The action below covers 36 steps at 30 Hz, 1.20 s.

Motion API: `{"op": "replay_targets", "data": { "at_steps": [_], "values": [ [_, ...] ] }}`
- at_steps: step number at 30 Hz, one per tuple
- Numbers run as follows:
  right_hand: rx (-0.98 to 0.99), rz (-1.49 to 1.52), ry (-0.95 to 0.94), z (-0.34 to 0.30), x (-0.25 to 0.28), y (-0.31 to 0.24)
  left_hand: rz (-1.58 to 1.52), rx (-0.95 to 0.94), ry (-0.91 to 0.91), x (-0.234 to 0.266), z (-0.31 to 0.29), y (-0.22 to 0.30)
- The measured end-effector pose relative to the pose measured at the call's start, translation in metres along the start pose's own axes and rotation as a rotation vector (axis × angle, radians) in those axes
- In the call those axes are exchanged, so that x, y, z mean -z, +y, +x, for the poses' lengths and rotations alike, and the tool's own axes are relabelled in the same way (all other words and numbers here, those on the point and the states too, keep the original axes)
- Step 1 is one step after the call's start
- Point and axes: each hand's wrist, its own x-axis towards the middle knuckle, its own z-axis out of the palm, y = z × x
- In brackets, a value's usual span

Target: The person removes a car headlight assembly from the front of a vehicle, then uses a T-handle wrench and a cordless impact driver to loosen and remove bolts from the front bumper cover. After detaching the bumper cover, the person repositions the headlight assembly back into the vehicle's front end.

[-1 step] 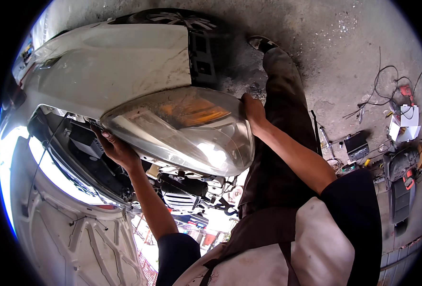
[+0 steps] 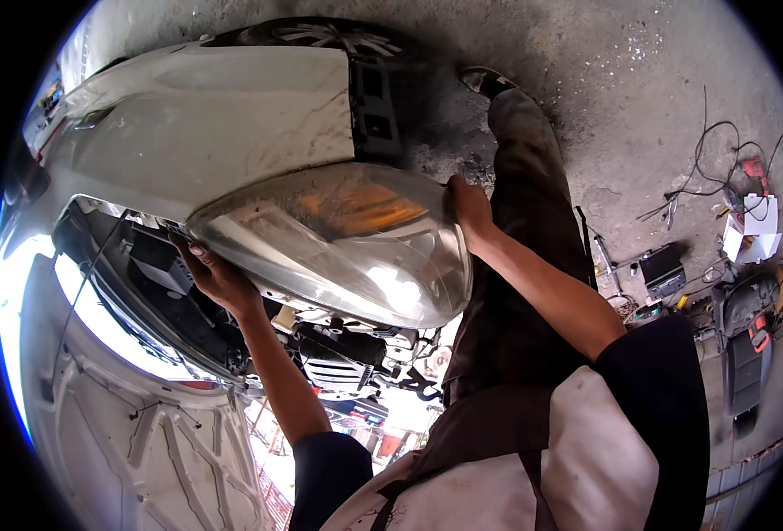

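Fingers on a clear-lensed headlight

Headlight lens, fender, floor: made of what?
Headlight lens: probably clear plastic; glossy but hazy, amber showing through. Fender: likely painted sheet metal; smooth off-white, soft sheen, dirt streaks. Floor: looks like bare concrete; matte, grey, blotchy.
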Motion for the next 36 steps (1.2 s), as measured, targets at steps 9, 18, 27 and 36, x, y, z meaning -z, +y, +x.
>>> {"op": "replay_targets", "data": {
  "at_steps": [9,18,27,36],
  "values": [
    [0.012,-0.042,0.0,-0.005,-0.003,0.0,-0.022,0.046,-0.013,0.003,0.001,-0.005],
    [0.08,-0.167,-0.019,0.0,0.001,0.005,-0.069,0.18,0.0,0.012,-0.006,-0.016],
    [0.091,-0.119,-0.079,0.012,0.003,0.008,0.211,0.311,0.272,-0.033,-0.05,0.042],
    [0.084,-0.075,-0.184,0.012,0.006,-0.005,0.231,0.114,0.293,-0.037,-0.06,0.046]
  ]
}}
